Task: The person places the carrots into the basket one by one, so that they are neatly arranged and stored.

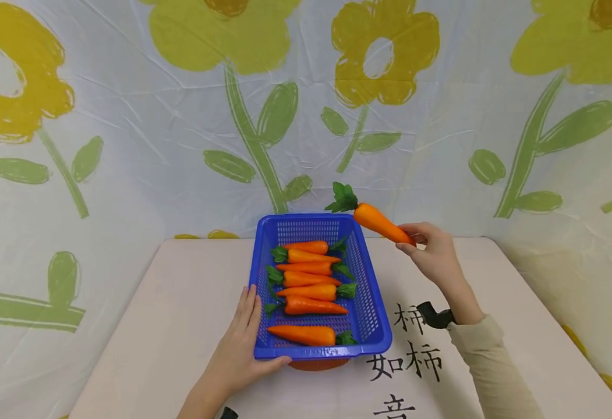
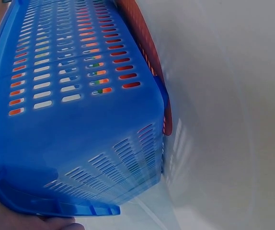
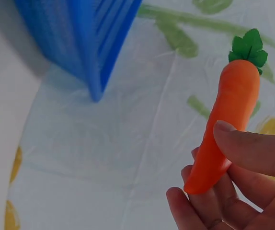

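Note:
A blue plastic basket holds several orange carrots with green leafy tops, lying crosswise in a column. My left hand rests against the basket's near left corner, fingers stretched along the left side and thumb along the front. In the left wrist view the slotted outside of the basket fills much of the picture. Off the basket's right side, my right hand pinches one carrot near its pointed end. That carrot tilts with its leaves up, thumb on one side and fingers behind.
Under the basket a reddish-brown perforated piece shows, its rounded edge visible at the front. Black characters mark the pale tabletop at the right. A flower-printed cloth hangs behind the table and along its sides.

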Demonstrator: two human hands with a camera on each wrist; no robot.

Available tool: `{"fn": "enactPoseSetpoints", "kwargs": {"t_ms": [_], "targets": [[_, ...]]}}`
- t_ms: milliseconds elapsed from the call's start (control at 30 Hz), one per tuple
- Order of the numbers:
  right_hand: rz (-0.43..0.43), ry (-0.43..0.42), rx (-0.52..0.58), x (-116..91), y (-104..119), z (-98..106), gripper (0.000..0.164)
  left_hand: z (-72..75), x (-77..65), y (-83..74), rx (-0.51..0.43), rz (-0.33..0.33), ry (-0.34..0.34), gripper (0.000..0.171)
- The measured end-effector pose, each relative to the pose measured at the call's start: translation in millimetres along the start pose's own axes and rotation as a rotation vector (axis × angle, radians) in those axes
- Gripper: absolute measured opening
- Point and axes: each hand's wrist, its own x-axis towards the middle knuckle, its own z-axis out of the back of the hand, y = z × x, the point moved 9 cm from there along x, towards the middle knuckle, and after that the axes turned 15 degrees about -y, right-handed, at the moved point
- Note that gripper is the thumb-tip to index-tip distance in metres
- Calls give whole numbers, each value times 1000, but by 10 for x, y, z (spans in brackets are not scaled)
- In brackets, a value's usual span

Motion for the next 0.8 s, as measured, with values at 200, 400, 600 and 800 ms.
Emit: {"fn": "enactPoseSetpoints", "kwargs": {"t_ms": [200,400,600,800], "targets": [[42,89,23,-120,291,-168,31,-6,-2,16,-10,7,2,122],[73,182,52,-273,569,-345,30,-5,-6,21,-16,-2,-13,124],[113,304,46,-493,695,-537,28,-5,-14,0,-4,-24,-25,122],[151,434,-4,-722,674,-753,27,-9,-22,19,-2,-30,-30,121]]}}
